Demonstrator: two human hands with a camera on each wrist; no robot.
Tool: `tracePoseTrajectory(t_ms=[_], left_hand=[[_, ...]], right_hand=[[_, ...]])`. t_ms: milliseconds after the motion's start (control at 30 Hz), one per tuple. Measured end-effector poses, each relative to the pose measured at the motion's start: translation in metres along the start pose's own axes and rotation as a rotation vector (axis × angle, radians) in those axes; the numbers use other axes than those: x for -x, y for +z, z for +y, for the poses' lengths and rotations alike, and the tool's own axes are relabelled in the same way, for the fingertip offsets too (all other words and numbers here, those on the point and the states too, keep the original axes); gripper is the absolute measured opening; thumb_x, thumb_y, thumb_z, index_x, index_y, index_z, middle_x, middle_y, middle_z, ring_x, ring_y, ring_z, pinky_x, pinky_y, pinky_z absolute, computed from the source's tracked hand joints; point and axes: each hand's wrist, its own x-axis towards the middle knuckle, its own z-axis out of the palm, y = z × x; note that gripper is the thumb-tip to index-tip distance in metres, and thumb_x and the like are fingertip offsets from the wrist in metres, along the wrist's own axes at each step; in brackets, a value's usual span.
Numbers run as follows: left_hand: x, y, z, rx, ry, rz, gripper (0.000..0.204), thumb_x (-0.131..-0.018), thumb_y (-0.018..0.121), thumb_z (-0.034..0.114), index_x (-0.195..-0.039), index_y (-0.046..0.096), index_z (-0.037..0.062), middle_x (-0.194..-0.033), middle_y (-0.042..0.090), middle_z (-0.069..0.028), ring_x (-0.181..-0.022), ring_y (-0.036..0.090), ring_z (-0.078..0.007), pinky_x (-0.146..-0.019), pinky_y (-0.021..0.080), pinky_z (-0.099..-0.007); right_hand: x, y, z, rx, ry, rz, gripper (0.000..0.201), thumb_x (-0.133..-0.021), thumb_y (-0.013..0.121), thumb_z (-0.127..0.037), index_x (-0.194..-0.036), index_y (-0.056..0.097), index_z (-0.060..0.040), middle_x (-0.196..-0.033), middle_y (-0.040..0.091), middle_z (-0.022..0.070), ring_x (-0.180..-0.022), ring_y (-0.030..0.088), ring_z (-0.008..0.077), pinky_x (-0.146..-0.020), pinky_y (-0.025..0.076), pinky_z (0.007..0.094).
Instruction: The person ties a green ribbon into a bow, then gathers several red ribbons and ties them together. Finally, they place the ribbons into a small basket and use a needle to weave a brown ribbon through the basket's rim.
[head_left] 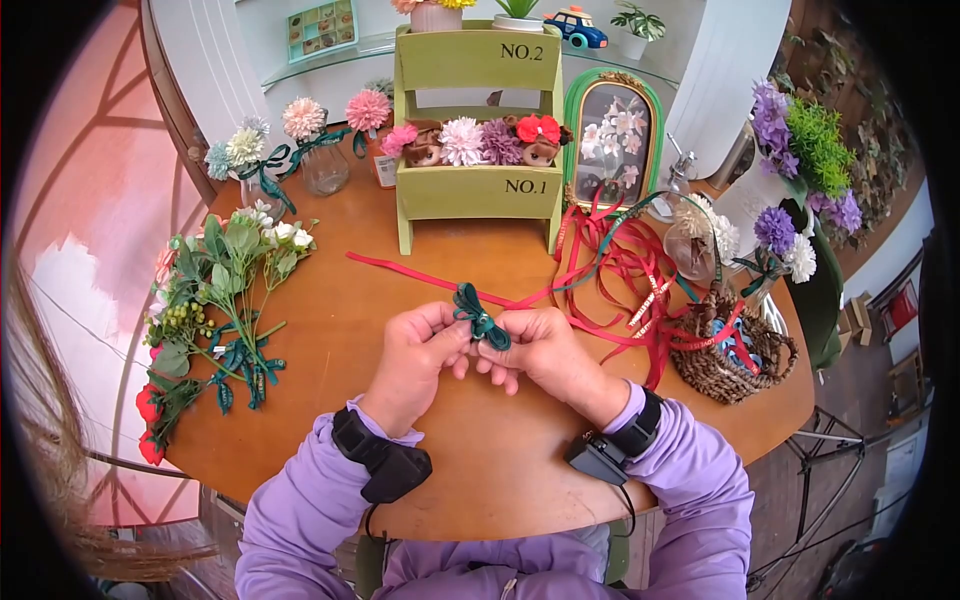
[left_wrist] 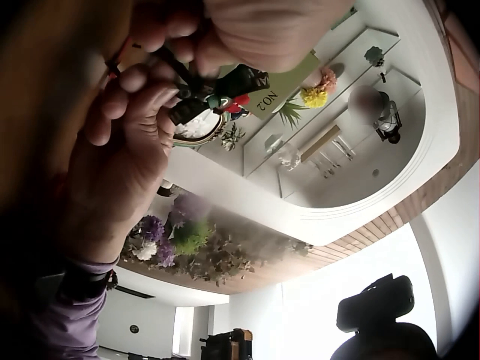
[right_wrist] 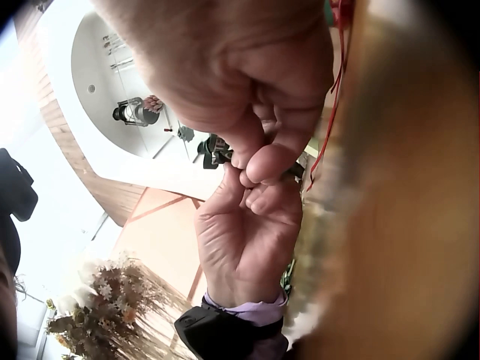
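with our left hand [head_left: 416, 350] and right hand [head_left: 552, 355], we pinch a looped dark-green ribbon bow [head_left: 478, 318]. long, narrow red ribbons [head_left: 640, 255] lie on the brown wooden surface [head_left: 480, 445].

NO.2 in dark print on the upper panel [head_left: 455, 62] of the green stand [head_left: 478, 185] in front of me; NO.1 on its lower panel [head_left: 450, 200]. My left wrist view catches NO.2 again, tilted. Red ribbons [head_left: 652, 300] to my right: pale lettering, too small to read surely; same on the strip over the woven basket [head_left: 722, 387]. Green ribbons [head_left: 240, 357] at my left: pale marks, illegible. Dark green bow [head_left: 480, 318] I hold: pale marks, can't tell if print. Right wrist view: no readable text.
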Motion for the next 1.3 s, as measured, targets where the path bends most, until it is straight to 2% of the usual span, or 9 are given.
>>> tracePoseTrajectory(t_ms=[200, 333, 533, 600, 733, 900, 1033, 1200, 1300], left_hand=[[0.0, 0.004, 0.004, 0.046, 0.069, -0.034, 0.005, -0.094, 0.055, 0.004, -0.099, 0.056, 0.001, -0.1, 0.064, -0.0107, -0.066, 0.059, -0.0107, -0.054, 0.05, -0.0256], [-0.001, 0.004, 0.004, 0.07, 0.086, -0.011, 0.005, -0.095, 0.053, 0.004, -0.1, 0.054, 0.0019, -0.098, 0.064, -0.0114, -0.066, 0.061, -0.0132, -0.054, 0.052, -0.0268], [0.0, 0.002, 0.008, 0.057, 0.028, -0.033, 0.007, -0.096, 0.051, 0.005, -0.102, 0.051, 0.0034, -0.095, 0.064, -0.0119, -0.065, 0.062, -0.0169, -0.054, 0.053, -0.0278], [-0.001, 0.002, 0.005, 0.053, 0.045, -0.034, 0.007, -0.095, 0.051, 0.005, -0.102, 0.052, 0.003, -0.093, 0.064, -0.0123, -0.065, 0.062, -0.0177, -0.053, 0.053, -0.0282], [-0.002, -0.001, 0.005, 0.169, 0.028, -0.079, 0.008, -0.094, 0.052, 0.004, -0.102, 0.053, 0.0024, -0.092, 0.064, -0.0123, -0.064, 0.062, -0.0179, -0.05, 0.051, -0.0275], [0.0, -0.006, 0.009, 0.092, -0.168, -0.251, 0.012, -0.094, 0.057, 0.014, -0.1, 0.055, 0.0026, -0.087, 0.064, -0.0101, -0.057, 0.059, -0.0165, -0.049, 0.049, -0.0264], [-0.002, -0.007, 0.011, 0.009, -0.377, -0.37, 0.015, -0.095, 0.056, 0.018, -0.095, 0.056, 0.0027, -0.083, 0.064, -0.0101, -0.055, 0.058, -0.0158, -0.049, 0.049, -0.0261], [-0.002, 0.002, 0.008, -0.206, -0.393, -0.14, 0.019, -0.097, 0.052, 0.019, -0.087, 0.055, 0.0031, -0.071, 0.058, -0.0046, -0.055, 0.06, -0.0126, -0.044, 0.049, -0.0246], [-0.001, 0.007, 0.006, -0.259, -0.333, -0.044, 0.015, -0.096, 0.052, 0.014, -0.086, 0.051, 0.0032, -0.074, 0.062, -0.008, -0.054, 0.061, -0.013, -0.044, 0.048, -0.0254]], right_hand=[[0.001, -0.001, -0.003, 0.083, -0.053, 0.123, 0.005, -0.092, 0.063, -0.006, -0.094, 0.063, -0.0003, -0.076, 0.067, 0.0036, -0.06, 0.061, 0.0064, -0.048, 0.048, 0.0197], [0.004, -0.002, -0.009, 0.207, -0.03, 0.157, 0.005, -0.091, 0.063, -0.004, -0.096, 0.062, -0.0012, -0.077, 0.066, 0.0023, -0.061, 0.06, 0.0063, -0.051, 0.048, 0.0204], [0.0, -0.012, -0.005, 0.651, -0.406, 0.199, 0.008, -0.089, 0.063, 0.001, -0.096, 0.062, 0.0001, -0.076, 0.062, 0.0026, -0.065, 0.057, 0.0094, -0.058, 0.048, 0.026], [-0.002, -0.012, -0.004, 0.718, -0.555, 0.097, 0.01, -0.086, 0.064, 0.003, -0.096, 0.062, 0.0012, -0.076, 0.062, 0.0053, -0.067, 0.058, 0.0124, -0.062, 0.048, 0.0292], [0.003, -0.007, -0.011, 0.656, -0.287, 0.123, 0.01, -0.086, 0.065, 0.003, -0.095, 0.062, 0.0002, -0.078, 0.062, 0.0084, -0.071, 0.059, 0.0164, -0.065, 0.048, 0.0312], [-0.001, -0.016, -0.015, 0.894, -0.57, 0.084, 0.013, -0.079, 0.067, 0.003, -0.09, 0.063, -0.0011, -0.079, 0.062, 0.0131, -0.079, 0.062, 0.0303, -0.069, 0.05, 0.0372], [-0.001, -0.025, -0.02, 0.959, -0.621, 0.033, 0.013, -0.076, 0.069, 0.001, -0.087, 0.063, -0.0009, -0.079, 0.061, 0.0136, -0.081, 0.061, 0.0339, -0.071, 0.049, 0.0398], [0.004, -0.025, -0.027, 0.992, -0.567, -0.019, 0.011, -0.077, 0.072, -0.005, -0.083, 0.064, -0.0013, -0.079, 0.061, 0.0134, -0.079, 0.059, 0.0336, -0.07, 0.047, 0.0403], [0.007, -0.018, -0.031, 0.947, -0.55, -0.065, 0.013, -0.077, 0.072, -0.008, -0.082, 0.063, -0.0006, -0.077, 0.061, 0.0143, -0.076, 0.059, 0.0336, -0.066, 0.046, 0.04]])
